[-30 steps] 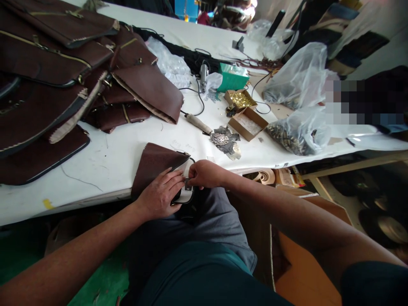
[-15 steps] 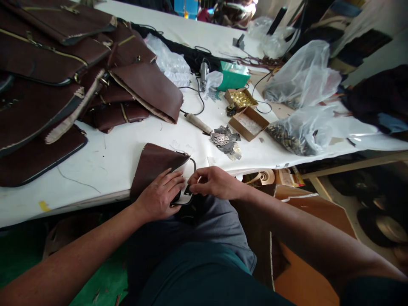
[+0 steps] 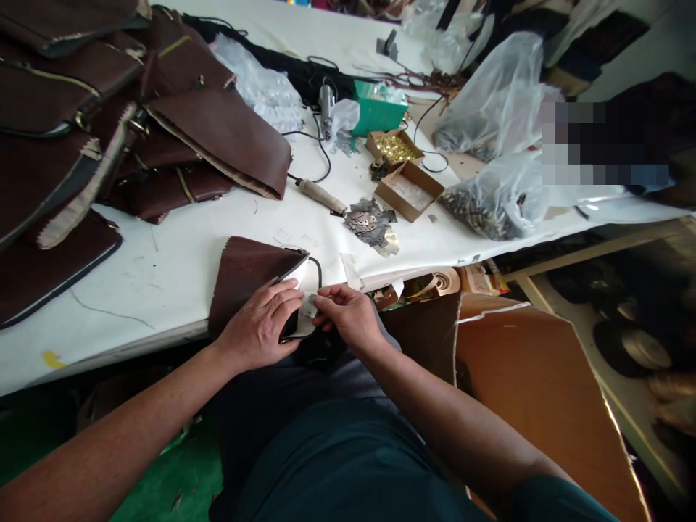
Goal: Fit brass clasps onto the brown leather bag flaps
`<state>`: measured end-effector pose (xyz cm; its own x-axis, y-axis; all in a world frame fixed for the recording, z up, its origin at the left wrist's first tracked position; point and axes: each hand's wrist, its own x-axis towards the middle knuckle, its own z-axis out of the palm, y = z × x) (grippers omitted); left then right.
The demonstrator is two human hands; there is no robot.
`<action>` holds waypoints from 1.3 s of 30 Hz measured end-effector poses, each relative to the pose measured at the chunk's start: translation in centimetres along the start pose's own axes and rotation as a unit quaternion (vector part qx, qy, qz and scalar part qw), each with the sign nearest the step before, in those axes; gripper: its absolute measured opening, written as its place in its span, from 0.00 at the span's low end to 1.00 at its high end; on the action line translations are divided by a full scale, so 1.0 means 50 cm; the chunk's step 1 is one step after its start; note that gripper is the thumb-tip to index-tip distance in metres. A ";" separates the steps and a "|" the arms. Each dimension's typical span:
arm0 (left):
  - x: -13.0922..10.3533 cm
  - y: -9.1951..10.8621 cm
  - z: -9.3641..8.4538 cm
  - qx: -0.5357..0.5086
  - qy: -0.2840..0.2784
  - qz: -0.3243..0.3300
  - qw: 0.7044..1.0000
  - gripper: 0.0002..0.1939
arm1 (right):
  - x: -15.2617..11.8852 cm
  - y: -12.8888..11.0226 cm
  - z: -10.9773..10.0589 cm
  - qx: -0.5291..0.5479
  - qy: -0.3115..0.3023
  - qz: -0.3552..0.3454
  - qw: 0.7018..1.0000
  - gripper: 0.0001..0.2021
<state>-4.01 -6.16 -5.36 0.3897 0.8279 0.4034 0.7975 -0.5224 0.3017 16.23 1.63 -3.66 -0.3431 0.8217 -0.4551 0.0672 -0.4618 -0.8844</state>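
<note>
A dark brown leather bag piece (image 3: 239,272) with a white inside and black piping lies at the table's front edge. My left hand (image 3: 261,322) is closed over its edge, fingers curled onto the white lining. Beside those fingers, my right hand (image 3: 345,312) pinches a small thin metal plate (image 3: 309,305) against the lining. Part of the plate is hidden by the fingertips. A pile of similar flat metal plates (image 3: 370,223) lies on the table beyond my hands.
Brown leather bags (image 3: 217,134) are heaped at the left. Further back are a wooden-handled tool (image 3: 320,196), a box of gold fittings (image 3: 396,147), another cardboard box (image 3: 410,190) and plastic bags of hardware (image 3: 483,203). A large open carton (image 3: 522,377) stands at my right.
The view has shifted, so the table's things sit further left and higher. The plate in my right hand has gone from looking dark to pale and lies nearer my left fingers.
</note>
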 end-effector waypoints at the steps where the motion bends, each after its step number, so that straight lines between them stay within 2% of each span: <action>1: -0.001 0.000 0.001 -0.001 0.001 0.001 1.000 0.36 | 0.002 0.000 0.005 -0.008 0.002 -0.001 1.000 0.15; 7: -0.002 -0.002 0.003 -0.003 -0.006 -0.007 1.000 0.39 | 0.013 0.003 0.026 -0.078 0.041 -0.039 0.995 0.11; 12: -0.002 -0.005 0.004 -0.001 -0.022 -0.004 1.000 0.34 | 0.011 -0.004 0.036 -0.149 0.063 -0.053 0.985 0.08; 19: -0.003 -0.009 0.005 -0.011 -0.015 -0.005 1.000 0.32 | 0.017 -0.025 0.016 -0.252 0.023 -0.052 0.966 0.05; 22: -0.002 -0.008 0.002 -0.010 -0.011 -0.006 1.000 0.31 | 0.014 -0.016 0.006 -0.268 0.036 -0.076 0.960 0.08; 26: -0.001 -0.009 0.002 -0.019 -0.015 -0.011 1.000 0.31 | -0.029 0.009 0.003 -0.233 0.067 -0.081 0.967 0.09; 29: -0.002 -0.010 0.004 -0.016 -0.010 -0.004 1.000 0.30 | -0.075 0.024 0.011 -0.184 0.002 -0.001 0.983 0.13; 31: -0.003 -0.011 0.005 -0.011 -0.005 0.000 1.000 0.29 | -0.095 0.031 0.020 -0.108 -0.041 0.060 0.991 0.14; 35: -0.004 -0.011 0.006 -0.005 -0.006 0.002 1.000 0.28 | -0.099 0.035 0.040 0.052 -0.042 0.123 0.990 0.18; 39: -0.004 -0.012 0.006 -0.004 -0.010 0.005 1.000 0.28 | -0.089 0.034 0.055 0.133 -0.012 0.162 0.978 0.14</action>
<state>-4.45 -5.95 -5.89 0.4066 0.8268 0.3886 0.7900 -0.5318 0.3049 15.29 -3.76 -2.85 -0.3656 0.6115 -0.7017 -0.0684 -0.7695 -0.6350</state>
